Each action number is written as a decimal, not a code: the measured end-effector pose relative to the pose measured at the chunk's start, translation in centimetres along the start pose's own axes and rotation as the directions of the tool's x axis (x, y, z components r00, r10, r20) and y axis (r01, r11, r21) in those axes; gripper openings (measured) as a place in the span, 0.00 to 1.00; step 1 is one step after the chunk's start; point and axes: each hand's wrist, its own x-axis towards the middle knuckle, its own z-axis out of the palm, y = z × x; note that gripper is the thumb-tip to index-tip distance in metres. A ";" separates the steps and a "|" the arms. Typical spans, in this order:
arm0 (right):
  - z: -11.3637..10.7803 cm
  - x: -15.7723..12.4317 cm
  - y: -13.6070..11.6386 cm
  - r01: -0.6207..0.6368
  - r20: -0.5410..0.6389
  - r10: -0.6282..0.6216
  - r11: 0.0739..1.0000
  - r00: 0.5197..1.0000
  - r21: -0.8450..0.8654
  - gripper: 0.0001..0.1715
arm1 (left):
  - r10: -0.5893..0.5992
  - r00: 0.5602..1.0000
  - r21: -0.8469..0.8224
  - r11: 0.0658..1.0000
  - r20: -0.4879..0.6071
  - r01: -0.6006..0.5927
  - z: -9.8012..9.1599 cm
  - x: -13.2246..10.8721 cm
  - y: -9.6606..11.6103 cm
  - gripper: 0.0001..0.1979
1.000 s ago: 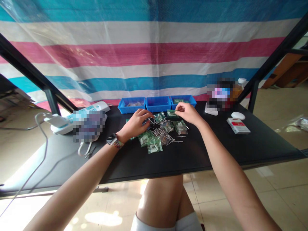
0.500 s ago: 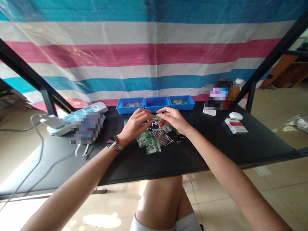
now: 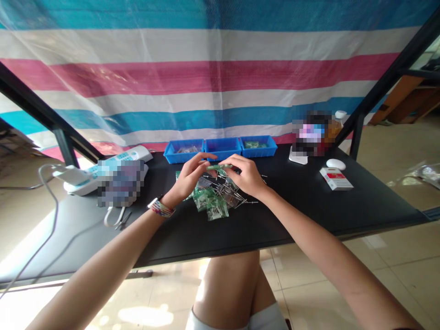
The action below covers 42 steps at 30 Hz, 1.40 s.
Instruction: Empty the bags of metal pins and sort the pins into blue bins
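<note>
A small green plastic packet [image 3: 219, 167] is held level above the pile, its sides pinched by my two hands. My left hand [image 3: 191, 174] grips the left end between thumb and fingers, its index finger raised. My right hand [image 3: 246, 176] is closed on the right end, thumb below and fingers curled over. Underneath, loose silver pop rivets [image 3: 225, 189] lie heaped among clear bags. Several green packets [image 3: 217, 208] with pale pieces inside lie at the near left side of the heap. My hands hide part of the pile.
Three joined blue bins stand behind my hands: the left bin [image 3: 184, 158] holds clear bags, the middle bin [image 3: 223, 155] shows nothing inside, the right bin [image 3: 257, 152] holds green packets. A power strip [image 3: 135, 158] lies left; a small box [image 3: 336, 179] and white mouse-shaped object [image 3: 336, 164] lie right.
My hands have drawn slightly apart, and the green packet now shows stretched out between them. My left wrist has turned, showing more of the woven bracelet.
</note>
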 end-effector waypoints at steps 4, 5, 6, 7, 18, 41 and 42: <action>0.7 0.4 0.8 -0.324 0.028 0.333 0.891 0.943 0.318 0.21 | 0.296 0.954 0.393 0.884 -0.052 -0.253 -0.4 -0.1 -0.6 0.22; 0.7 0.4 1.0 -0.379 0.078 0.380 0.839 0.922 0.390 0.24 | 0.344 0.939 0.473 0.829 -0.013 -0.297 -0.6 -0.1 -0.6 0.23; 0.8 0.5 1.0 -0.419 0.131 0.406 0.788 0.904 0.450 0.27 | 0.370 0.928 0.531 0.780 0.035 -0.331 -0.7 -0.1 -0.5 0.24; 0.8 0.6 1.0 -0.448 0.178 0.417 0.744 0.891 0.496 0.29 | 0.385 0.919 0.569 0.740 0.077 -0.358 -0.8 -0.1 -0.4 0.23; -0.6 -0.1 0.1 -0.166 -0.081 0.180 0.973 0.980 0.160 0.21 | 0.206 0.978 0.412 0.894 -0.028 -0.177 -0.7 0.0 -0.1 0.19; -5.2 1.8 5.7 -0.351 -0.477 0.249 0.926 0.843 -0.138 0.23 | -0.073 0.990 0.082 0.995 0.120 0.063 -0.7 0.4 0.2 0.19; -6.1 1.9 6.2 -0.391 -0.489 0.235 0.887 0.840 -0.245 0.23 | -0.067 0.991 0.086 0.995 0.119 0.057 -0.7 0.4 0.2 0.19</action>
